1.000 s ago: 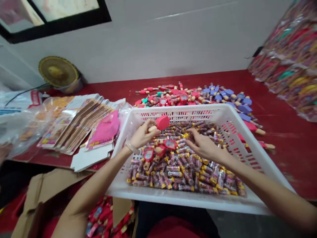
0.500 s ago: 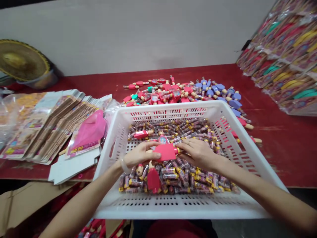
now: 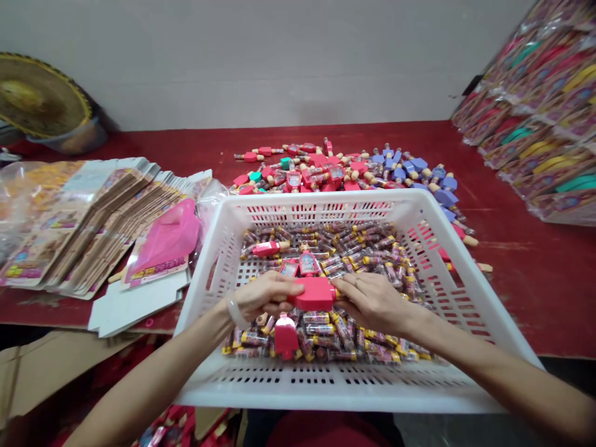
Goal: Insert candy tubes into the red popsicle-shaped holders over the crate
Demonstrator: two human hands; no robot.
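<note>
Over the white basket, my left hand grips the left end of a red plastic piece. My right hand pinches the yellow-capped tube at the other end of that piece; the fingers cover most of the tube. Beneath both hands lie many small clear tubes with yellow caps. Among them rest a red piece in front of my left hand, another red piece at the back left, and red pieces with pictured faces just behind the held one.
Behind the basket is a pile of red pieces and purple pieces on the red table. Printed cards and a pink plastic item lie left. Bagged packs stand right; a woven hat sits far left.
The held red piece has tilted so its side edge shows. Both hands keep hold of it, close together. The camera view has shifted slightly.
</note>
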